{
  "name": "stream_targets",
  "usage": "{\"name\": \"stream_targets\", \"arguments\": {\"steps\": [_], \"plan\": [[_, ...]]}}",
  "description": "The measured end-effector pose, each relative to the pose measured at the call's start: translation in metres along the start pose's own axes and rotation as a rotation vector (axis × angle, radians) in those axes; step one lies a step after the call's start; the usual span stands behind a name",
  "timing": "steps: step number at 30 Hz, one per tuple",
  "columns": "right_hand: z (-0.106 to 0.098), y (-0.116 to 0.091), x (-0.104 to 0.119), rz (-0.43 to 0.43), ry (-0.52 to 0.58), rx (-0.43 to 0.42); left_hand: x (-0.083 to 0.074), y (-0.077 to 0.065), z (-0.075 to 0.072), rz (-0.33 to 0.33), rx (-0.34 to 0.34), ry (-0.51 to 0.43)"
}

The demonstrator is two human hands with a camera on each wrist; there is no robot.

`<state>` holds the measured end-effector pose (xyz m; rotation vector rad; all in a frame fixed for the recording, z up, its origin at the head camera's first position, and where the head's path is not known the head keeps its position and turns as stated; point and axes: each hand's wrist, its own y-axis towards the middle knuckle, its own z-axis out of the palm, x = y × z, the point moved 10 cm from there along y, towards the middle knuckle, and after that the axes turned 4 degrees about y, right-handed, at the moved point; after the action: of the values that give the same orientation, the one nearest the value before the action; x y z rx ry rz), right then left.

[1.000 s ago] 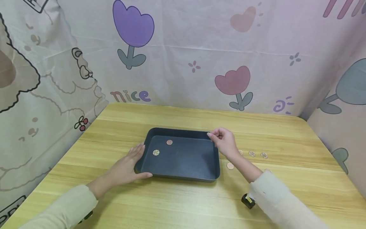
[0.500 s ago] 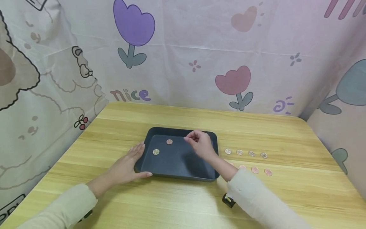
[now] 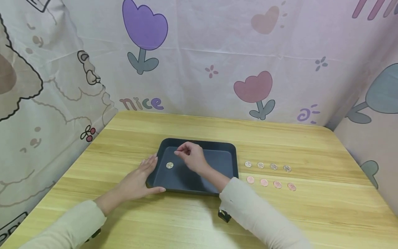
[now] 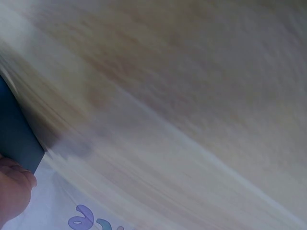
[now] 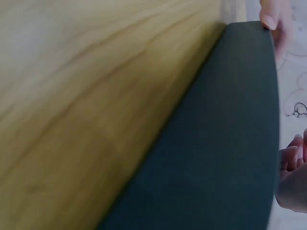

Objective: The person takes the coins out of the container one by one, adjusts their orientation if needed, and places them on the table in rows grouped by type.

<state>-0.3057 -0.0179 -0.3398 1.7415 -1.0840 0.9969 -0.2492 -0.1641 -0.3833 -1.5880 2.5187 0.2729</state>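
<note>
My left hand (image 3: 138,180) rests at the near left corner of a dark rectangular tray (image 3: 217,164), fingers along its side and thumb toward the front edge. Above the tray's left half is my right hand (image 3: 193,159), fingers bent and thumb tip close to the index fingertip. I cannot tell whether a coin is pinched there. A gold-toned coin (image 3: 169,165) lies in the tray, just left of and nearer than those fingertips. The right wrist view shows the tray's outer side (image 5: 216,120) with my bent right fingers (image 5: 292,155) beyond its rim.
Right of the tray, coins lie on the wooden table (image 3: 311,152) in two rows: silvery coins (image 3: 260,165) behind, copper coins (image 3: 264,182) in front. A printed cloth (image 3: 199,69) hangs behind the table. A small black device (image 3: 224,215) hangs under my right sleeve.
My right hand has moved left from the tray's far right corner to over its left half, now covering where a copper coin showed. My left hand stays put. Both coin rows are now uncovered.
</note>
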Motion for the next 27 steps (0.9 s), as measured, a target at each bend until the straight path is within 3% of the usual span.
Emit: {"name": "stream_targets", "arguments": {"steps": [9, 17, 27], "plan": [[0.037, 0.009, -0.020, 0.082, -0.039, 0.084, -0.001, 0.000, -0.001, 0.004, 0.009, 0.002], [0.054, 0.011, -0.042, 0.212, -0.078, 0.192, 0.000, -0.001, -0.001, 0.007, 0.008, 0.018], [0.057, 0.013, -0.047, 0.165, -0.226, 0.225, -0.001, 0.000, 0.001, -0.002, 0.024, -0.004]]}}
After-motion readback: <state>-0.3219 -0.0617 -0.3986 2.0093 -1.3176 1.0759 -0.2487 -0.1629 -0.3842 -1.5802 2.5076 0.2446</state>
